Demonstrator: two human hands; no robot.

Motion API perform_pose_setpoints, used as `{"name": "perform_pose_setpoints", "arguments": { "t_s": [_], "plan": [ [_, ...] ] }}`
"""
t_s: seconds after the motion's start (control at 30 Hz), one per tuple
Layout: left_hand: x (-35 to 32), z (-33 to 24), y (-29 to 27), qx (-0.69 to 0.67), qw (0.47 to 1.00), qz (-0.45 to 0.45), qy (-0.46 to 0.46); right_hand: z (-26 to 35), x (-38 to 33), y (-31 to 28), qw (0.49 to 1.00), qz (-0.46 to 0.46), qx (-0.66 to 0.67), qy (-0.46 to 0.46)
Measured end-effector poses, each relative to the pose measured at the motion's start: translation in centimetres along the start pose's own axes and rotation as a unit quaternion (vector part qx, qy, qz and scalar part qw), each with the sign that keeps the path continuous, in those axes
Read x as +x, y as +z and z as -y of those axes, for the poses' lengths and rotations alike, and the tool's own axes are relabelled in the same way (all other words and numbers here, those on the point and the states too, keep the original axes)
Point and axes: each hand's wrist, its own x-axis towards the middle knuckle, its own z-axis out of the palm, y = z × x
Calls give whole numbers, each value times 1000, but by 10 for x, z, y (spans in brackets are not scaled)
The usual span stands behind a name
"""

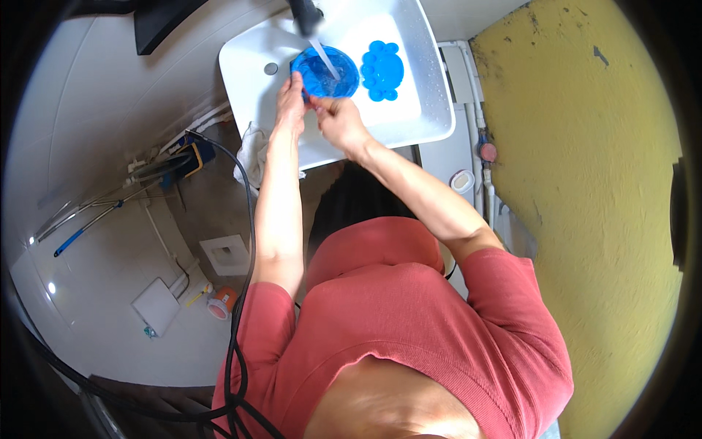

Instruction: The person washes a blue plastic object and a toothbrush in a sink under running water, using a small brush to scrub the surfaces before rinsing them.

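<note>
Water runs from a dark tap [306, 16] into a round blue bowl [338, 86] inside the white sink [245, 80]. My left hand [290, 101] grips the bowl at its left rim. Close to the bowl's near edge is my right hand [340, 123], its fingers curled closed. Something small and reddish shows by those fingers, too small to name. To the right of the bowl lies a flat blue piece [383, 71] with rounded lobes around its edge, apart from both hands.
A whitish cloth [253, 150] hangs over the sink's near left edge. Black cables [248, 212] run down beside my left arm. Pipes [479, 110] line the yellow wall [585, 183] on the right. Mop handles [88, 228] lean at the left.
</note>
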Motion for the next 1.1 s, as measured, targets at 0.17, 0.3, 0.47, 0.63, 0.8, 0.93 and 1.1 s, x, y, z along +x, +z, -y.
{"name": "perform_pose_setpoints", "arguments": {
  "t_s": [0.17, 0.3, 0.47, 0.63, 0.8, 0.93, 1.1],
  "plan": [
    [-2, 8, 16, -33, 998, -46, -12, 10, 25, -4, 995, -62, 17, 70],
    [14, 15, -15, -28, 997, -67, -39, 9, -14, 7, 997, -4, -75, -29],
    [0, 8, 9, 36, 999, -20, -32, -8, 32, -25, 986, -95, -109, 82],
    [25, -21, -2, 469, 857, -103, 187, -4, 1, -45, 990, -68, -62, 111],
    [38, -39, 19, 657, 726, -48, 198, -13, -14, -53, 985, -29, -16, 170],
    [32, -46, 23, 639, 744, -24, 192, -27, -4, -49, 982, -62, 82, 156],
    [27, -50, -12, 529, 828, -48, 179, -5, 22, -62, 997, -69, -35, 31]
  ]
}}
